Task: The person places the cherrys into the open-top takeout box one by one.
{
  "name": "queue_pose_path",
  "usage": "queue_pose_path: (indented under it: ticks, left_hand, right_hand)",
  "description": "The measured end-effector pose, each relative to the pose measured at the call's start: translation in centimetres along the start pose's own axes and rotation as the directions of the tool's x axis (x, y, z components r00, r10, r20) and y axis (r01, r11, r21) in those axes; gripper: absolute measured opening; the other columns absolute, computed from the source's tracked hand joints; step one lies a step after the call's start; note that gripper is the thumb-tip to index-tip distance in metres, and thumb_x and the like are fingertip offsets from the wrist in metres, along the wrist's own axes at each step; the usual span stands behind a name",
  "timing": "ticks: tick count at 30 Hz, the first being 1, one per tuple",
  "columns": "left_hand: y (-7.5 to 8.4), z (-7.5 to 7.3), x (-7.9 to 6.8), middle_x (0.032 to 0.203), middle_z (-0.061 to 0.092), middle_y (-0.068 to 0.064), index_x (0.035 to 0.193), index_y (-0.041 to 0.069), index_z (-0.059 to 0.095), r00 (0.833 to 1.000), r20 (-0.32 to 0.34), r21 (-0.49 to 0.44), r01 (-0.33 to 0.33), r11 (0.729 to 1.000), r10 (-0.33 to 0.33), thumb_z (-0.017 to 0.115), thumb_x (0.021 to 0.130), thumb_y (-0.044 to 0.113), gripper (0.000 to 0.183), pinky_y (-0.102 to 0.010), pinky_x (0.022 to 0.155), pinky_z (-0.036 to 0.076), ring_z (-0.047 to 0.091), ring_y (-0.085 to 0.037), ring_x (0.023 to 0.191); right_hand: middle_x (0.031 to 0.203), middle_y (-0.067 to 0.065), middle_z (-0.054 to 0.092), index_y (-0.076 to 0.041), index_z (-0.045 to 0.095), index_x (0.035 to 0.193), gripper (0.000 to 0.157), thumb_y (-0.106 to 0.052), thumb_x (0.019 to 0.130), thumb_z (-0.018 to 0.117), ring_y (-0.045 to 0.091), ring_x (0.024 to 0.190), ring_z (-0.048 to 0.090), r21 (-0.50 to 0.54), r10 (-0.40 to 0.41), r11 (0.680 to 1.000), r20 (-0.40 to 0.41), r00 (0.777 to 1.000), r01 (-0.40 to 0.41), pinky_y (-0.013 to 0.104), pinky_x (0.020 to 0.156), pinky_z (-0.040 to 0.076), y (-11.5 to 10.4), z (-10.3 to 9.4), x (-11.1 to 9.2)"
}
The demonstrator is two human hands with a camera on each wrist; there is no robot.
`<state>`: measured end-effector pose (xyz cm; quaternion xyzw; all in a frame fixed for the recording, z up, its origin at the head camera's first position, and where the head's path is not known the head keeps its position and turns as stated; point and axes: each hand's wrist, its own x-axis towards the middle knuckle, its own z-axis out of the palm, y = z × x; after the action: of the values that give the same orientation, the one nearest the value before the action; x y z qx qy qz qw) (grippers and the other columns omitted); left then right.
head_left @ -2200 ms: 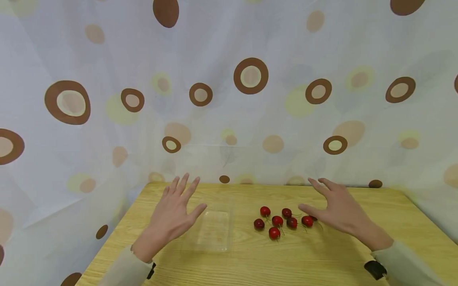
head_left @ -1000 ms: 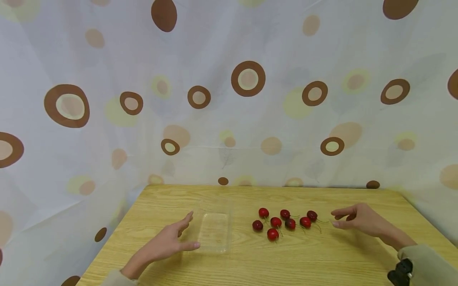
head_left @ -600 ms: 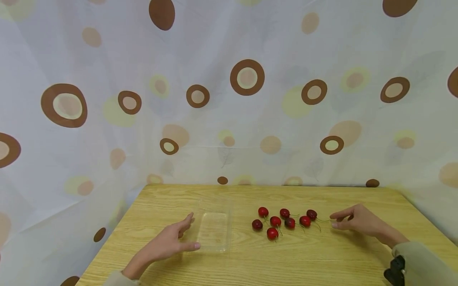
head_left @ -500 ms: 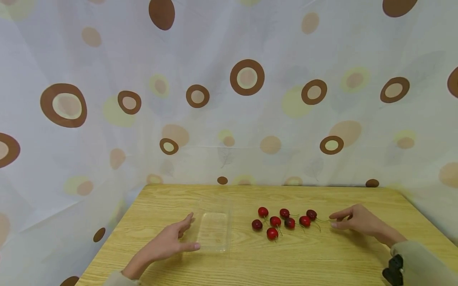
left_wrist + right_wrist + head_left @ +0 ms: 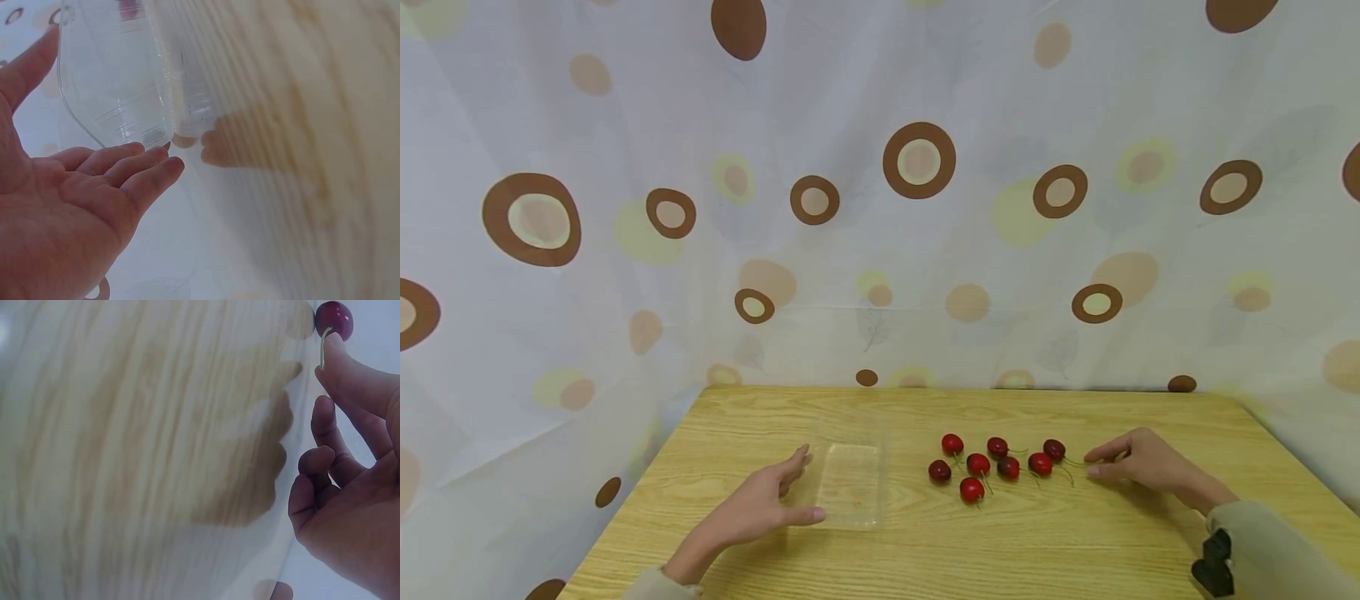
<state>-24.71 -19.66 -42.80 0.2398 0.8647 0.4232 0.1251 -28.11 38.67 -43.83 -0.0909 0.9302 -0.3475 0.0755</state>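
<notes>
My left hand point(image 5: 756, 504) stands at the left side of a clear plastic container point(image 5: 850, 518), thumb at its near part and fingers farther back. In the left wrist view the fingers lie straight, with the fingertips point(image 5: 170, 165) right at the wall of the clear container point(image 5: 112, 81). Several red cherries point(image 5: 977, 464) with stems lie right of it. The right hand point(image 5: 1153, 464) is low over the table, its thumb and index fingertips slightly apart at the stem end of the rightmost dark cherry point(image 5: 1054, 450). The right wrist view has this cherry point(image 5: 336, 319) just beyond the fingertips.
A wooden table point(image 5: 925, 567) carries everything. Behind it and along the sides hangs a pale curtain point(image 5: 880, 250) with brown and beige ovals. A black strap device point(image 5: 1213, 562) sits at the right sleeve.
Both hands, raised and spread 2.2 seconds ago, have come down: the left beside the container, the right beyond the cherries. Lately the right has edged left towards the stem. The cherries keep their places.
</notes>
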Motion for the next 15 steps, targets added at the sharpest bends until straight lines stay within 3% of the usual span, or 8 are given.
queue_pose_path:
  ticks: [7,15]
  left_hand:
    - [0.11,0.02,0.01,0.166,0.029,-0.028,0.164,-0.008,0.015,1.0,-0.003,-0.002,0.0,1.0,0.0,0.078,0.098,0.032,0.1,-0.06,0.115,0.041,0.037,-0.049,0.148]
    - [0.01,0.03,0.13,0.166,0.03,-0.027,0.165,-0.008,0.015,1.0,-0.004,0.008,0.01,1.0,-0.01,0.079,0.098,0.033,0.1,-0.06,0.114,0.042,0.038,-0.049,0.147]
  right_hand:
    - [0.12,0.022,0.074,0.0,0.081,0.115,0.032,-0.026,0.096,0.08,0.048,0.119,0.063,-0.025,0.013,1.0,-0.012,1.0,-0.014,0.055,0.092,0.057,0.17,0.23,0.45]
    - [0.114,0.019,0.076,-0.001,0.083,0.109,0.026,-0.023,0.095,0.081,0.046,0.115,0.064,-0.037,0.008,0.999,-0.045,0.999,-0.01,0.055,0.092,0.057,0.41,0.43,0.73]
